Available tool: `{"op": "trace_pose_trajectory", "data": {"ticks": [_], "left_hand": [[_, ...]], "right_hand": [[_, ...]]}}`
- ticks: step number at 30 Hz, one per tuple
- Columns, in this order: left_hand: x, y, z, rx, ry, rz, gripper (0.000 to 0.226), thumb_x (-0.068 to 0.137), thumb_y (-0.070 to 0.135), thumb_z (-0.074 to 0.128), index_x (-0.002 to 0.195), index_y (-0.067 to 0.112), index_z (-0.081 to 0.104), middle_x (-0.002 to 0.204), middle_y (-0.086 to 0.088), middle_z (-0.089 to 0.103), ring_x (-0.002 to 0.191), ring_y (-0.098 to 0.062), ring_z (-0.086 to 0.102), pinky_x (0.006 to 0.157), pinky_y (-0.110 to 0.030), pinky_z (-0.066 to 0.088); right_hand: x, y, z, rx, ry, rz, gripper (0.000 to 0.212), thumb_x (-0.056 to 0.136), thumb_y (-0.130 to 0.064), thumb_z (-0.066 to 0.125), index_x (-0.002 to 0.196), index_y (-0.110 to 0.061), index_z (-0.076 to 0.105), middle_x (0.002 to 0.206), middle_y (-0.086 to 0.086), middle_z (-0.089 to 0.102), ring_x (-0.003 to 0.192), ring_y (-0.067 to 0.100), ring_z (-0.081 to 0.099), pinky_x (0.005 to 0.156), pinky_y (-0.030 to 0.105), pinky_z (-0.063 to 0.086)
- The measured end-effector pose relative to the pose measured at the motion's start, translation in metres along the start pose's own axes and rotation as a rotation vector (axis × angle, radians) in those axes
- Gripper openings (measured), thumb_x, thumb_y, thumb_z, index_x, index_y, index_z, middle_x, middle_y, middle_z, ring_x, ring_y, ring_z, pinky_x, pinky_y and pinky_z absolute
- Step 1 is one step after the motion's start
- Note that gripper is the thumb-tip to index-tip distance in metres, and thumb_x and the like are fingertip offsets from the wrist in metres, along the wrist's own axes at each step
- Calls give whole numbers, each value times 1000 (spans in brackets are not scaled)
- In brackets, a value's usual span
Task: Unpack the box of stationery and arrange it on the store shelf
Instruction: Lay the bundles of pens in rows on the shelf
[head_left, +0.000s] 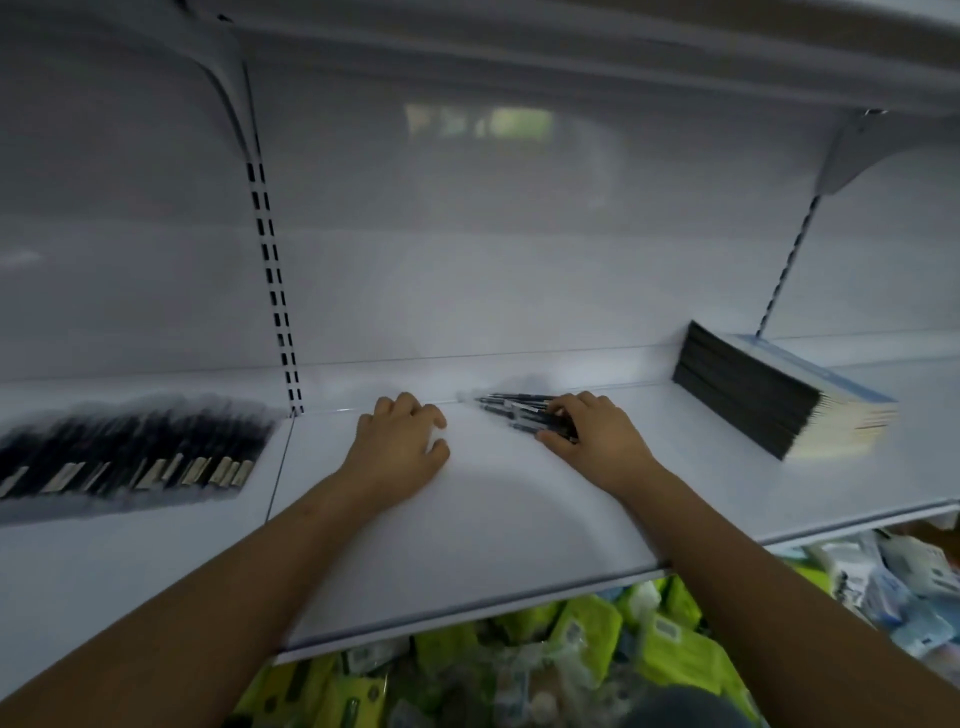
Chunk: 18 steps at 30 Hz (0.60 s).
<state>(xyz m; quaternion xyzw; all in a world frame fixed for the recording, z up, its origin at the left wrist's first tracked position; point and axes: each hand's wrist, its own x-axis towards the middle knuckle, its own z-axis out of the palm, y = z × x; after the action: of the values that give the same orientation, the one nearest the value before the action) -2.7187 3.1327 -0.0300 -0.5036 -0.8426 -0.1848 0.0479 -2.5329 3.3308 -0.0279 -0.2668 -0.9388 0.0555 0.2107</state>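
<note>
Both my arms reach onto a white store shelf (467, 519). A small bundle of dark pens (511, 408) lies on the shelf near its back, tips pointing left. My right hand (592, 431) rests over the right end of that bundle, fingers curled on the pens. A short way to the left of the pens, my left hand (400, 441) lies on the bare shelf with loosely bent fingers and nothing in it. The stationery box is out of view.
A row of several dark packaged pens (130, 457) lies on the neighbouring shelf section at the left. A stack of notebooks with black spines (769, 400) sits at the right. Green (587, 634) and white-blue packets (883, 577) fill the level below. A slotted upright (275, 291) divides the back panel.
</note>
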Motion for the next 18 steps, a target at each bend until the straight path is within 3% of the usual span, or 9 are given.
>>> {"op": "trace_pose_trajectory", "data": {"ticks": [5, 9, 14, 18], "left_hand": [[26, 9, 8, -139, 44, -47, 43, 96, 34, 50, 137, 25, 47, 135, -4, 43, 126, -24, 36, 104, -38, 31], [46, 10, 17, -280, 119, -63, 44, 95, 34, 53, 137, 23, 48, 134, -4, 43, 128, -24, 37, 107, -39, 36], [56, 2, 22, -330, 193, 32, 43, 88, 14, 59, 129, 26, 59, 118, -4, 45, 121, -22, 39, 103, -37, 41], [52, 3, 22, -286, 123, 202, 31, 89, 27, 56, 118, 31, 67, 109, 6, 55, 112, -19, 42, 99, -34, 39]], "right_hand": [[1, -3, 0, -56, -34, -29, 45, 92, -56, 50, 118, -21, 58, 113, -2, 55, 105, 19, 52, 87, 32, 44], [2, 0, 1, -41, -60, 20, 47, 86, -67, 50, 99, -22, 53, 97, -8, 54, 92, 15, 51, 74, 31, 43], [6, 0, -2, -7, -79, 3, 51, 83, -71, 52, 89, -20, 53, 89, -9, 54, 84, 13, 51, 70, 31, 42], [3, 1, -2, 48, -48, 10, 47, 83, -69, 54, 83, -22, 50, 79, -9, 54, 71, 8, 51, 63, 28, 43]]}}
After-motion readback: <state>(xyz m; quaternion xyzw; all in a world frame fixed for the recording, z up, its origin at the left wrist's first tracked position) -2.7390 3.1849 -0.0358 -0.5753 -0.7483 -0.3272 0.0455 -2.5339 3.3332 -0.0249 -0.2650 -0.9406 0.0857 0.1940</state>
